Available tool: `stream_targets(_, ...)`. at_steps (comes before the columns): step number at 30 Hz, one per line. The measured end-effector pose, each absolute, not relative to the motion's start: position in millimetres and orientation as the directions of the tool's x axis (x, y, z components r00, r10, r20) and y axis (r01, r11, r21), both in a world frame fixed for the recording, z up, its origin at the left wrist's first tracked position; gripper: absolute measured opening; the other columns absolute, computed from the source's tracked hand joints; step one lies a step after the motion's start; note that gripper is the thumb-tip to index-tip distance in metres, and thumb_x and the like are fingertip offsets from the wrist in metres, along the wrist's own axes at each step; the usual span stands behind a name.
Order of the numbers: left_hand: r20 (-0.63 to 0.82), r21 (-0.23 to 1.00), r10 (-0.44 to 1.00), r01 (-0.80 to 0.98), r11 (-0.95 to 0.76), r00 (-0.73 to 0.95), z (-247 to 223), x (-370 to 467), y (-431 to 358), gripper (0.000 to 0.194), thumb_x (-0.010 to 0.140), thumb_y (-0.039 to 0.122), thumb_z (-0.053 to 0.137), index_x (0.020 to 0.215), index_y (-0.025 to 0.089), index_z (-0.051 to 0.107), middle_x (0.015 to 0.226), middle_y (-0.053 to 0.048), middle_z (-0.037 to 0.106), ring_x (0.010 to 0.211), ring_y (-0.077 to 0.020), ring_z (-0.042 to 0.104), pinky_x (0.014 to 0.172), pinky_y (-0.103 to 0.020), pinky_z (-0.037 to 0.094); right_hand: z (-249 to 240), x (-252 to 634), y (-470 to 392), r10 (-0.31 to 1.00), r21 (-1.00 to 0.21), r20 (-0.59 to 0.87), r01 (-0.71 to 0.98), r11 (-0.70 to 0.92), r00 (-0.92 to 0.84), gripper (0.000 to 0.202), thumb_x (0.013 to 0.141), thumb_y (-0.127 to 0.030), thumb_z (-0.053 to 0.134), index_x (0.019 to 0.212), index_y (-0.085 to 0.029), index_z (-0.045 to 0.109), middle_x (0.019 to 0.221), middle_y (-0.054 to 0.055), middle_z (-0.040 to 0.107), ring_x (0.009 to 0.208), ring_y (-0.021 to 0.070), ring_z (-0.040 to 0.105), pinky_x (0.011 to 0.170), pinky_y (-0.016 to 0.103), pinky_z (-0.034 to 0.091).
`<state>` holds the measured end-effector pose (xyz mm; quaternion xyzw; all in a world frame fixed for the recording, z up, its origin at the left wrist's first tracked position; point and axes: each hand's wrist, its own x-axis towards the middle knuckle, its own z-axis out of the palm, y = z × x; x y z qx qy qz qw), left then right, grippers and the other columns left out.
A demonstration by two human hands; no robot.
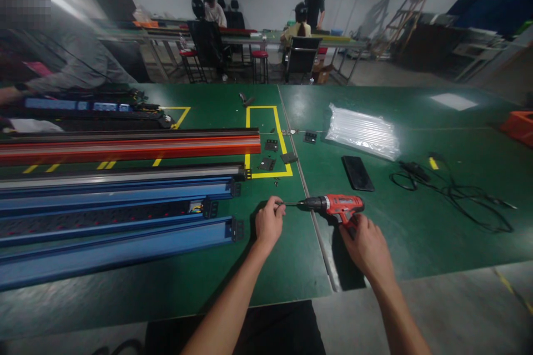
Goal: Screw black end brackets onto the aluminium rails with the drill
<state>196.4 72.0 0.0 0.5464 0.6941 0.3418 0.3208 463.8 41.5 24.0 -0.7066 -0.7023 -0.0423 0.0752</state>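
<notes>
Green table [287,283], bearing the following, left to right: a co-worker's grey sleeve [79,66], at the far left edge; a black rail [137,120] with blue blocks [50,104], near that sleeve; a red rail [166,147], lying lengthwise; a silver rail [166,175], nearer the person; three blue channels [125,248], nearest of the set, black caps [237,229] at their right ends, the middle one with a dark strip inside and yellow wires at its end; a yellow tape outline [270,176], on the tabletop just beyond the rail ends; loose black parts [267,163], several in or at the outline, one right of the table seam; left hand [270,222], thumb and finger pinching the tip of the bit [293,204], any screw there too small to tell; red drill [343,208], held above the table near the seam, bit pointing left; black phone [358,173], flat, just beyond the drill; clear-wrapped bundle [363,130], farther back; right hand [368,244], wrapped round the drill's grip; black cable [453,194], loosely looped; white sheet [453,101], toward the far edge; orange bin [518,126], cut by the view's edge.
</notes>
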Motion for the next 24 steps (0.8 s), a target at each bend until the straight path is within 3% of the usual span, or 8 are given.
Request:
stream_targets(4, -0.069, 0.821, 0.976, 0.545, 0.173, -0.205, 0, 197, 72, 0.014, 0.097, 0.028, 0.064, 0.111, 0.026, 0.065, 0.088, 0.001, 0.078, 0.085, -0.0165, 0.073, 0.072, -0.025, 0.042, 23, 464, 41, 0.985, -0.061, 0.171, 0.998, 0.006, 0.004, 0.034, 0.099, -0.041, 0.052, 0.120, -0.014, 0.053, 0.105, 0.019, 0.069, 0.091, 0.0312, 0.064, 0.079, 0.039, 0.046)
stream_targets(10, 0.014, 0.833, 0.969, 0.539, 0.124, -0.246, -4, 202, 67, 0.051, 0.092, 0.034, 0.072, 0.137, 0.023, 0.052, 0.086, 0.003, 0.071, 0.079, -0.0157, 0.069, 0.072, -0.025, 0.045, 19, 470, 43, 0.993, -0.079, 0.116, 0.997, 0.008, 0.001, 0.038, 0.099, -0.045, 0.051, 0.119, -0.013, 0.052, 0.106, 0.020, 0.069, 0.093, 0.0336, 0.066, 0.080, 0.040, 0.048)
stream_targets(13, 0.121, 0.818, 0.966, 0.574, 0.033, -0.228, -1, 208, 56, 0.045, 0.094, 0.036, 0.069, 0.133, 0.022, 0.053, 0.089, 0.002, 0.068, 0.080, -0.0147, 0.068, 0.073, -0.025, 0.048, 16, 475, 47, 0.995, -0.090, 0.086, 0.995, 0.048, -0.040, 0.038, 0.096, -0.045, 0.054, 0.116, -0.013, 0.053, 0.105, 0.020, 0.069, 0.094, 0.0345, 0.067, 0.082, 0.041, 0.049)
stream_targets(18, 0.289, 0.663, 0.957, 0.714, -0.224, 0.032, 12, 215, 15, 0.022, 0.102, 0.038, 0.055, 0.116, 0.022, 0.064, 0.089, -0.003, 0.071, 0.079, -0.0151, 0.069, 0.069, -0.025, 0.050, 14, 486, 54, 0.998, -0.210, 0.043, 0.977, 0.048, -0.039, 0.040, 0.089, -0.036, 0.055, 0.120, -0.010, 0.054, 0.109, 0.023, 0.070, 0.097, 0.0346, 0.069, 0.084, 0.043, 0.050)
stream_targets(22, 0.454, 0.410, 0.820, 0.734, -0.540, 0.350, 14, 218, -28, 0.025, 0.106, 0.029, 0.045, 0.095, 0.023, 0.067, 0.082, -0.003, 0.072, 0.074, -0.0164, 0.069, 0.060, -0.027, 0.045, 16, 490, 56, 0.999, -0.416, -0.038, 0.909, -0.011, -0.006, 0.050, 0.079, -0.040, 0.059, 0.121, -0.013, 0.055, 0.103, 0.018, 0.073, 0.095, 0.0338, 0.072, 0.081, 0.042, 0.052)
stream_targets(24, 0.455, 0.343, 0.778, 0.720, -0.603, 0.433, 11, 223, -46, 0.028, 0.105, 0.027, 0.045, 0.087, 0.023, 0.066, 0.076, -0.002, 0.070, 0.069, -0.0164, 0.067, 0.058, -0.028, 0.043, 18, 488, 54, 0.997, -0.515, -0.065, 0.855, -0.063, 0.034, 0.054, 0.075, -0.045, 0.061, 0.120, -0.015, 0.056, 0.097, 0.014, 0.073, 0.090, 0.0333, 0.072, 0.077, 0.042, 0.053)
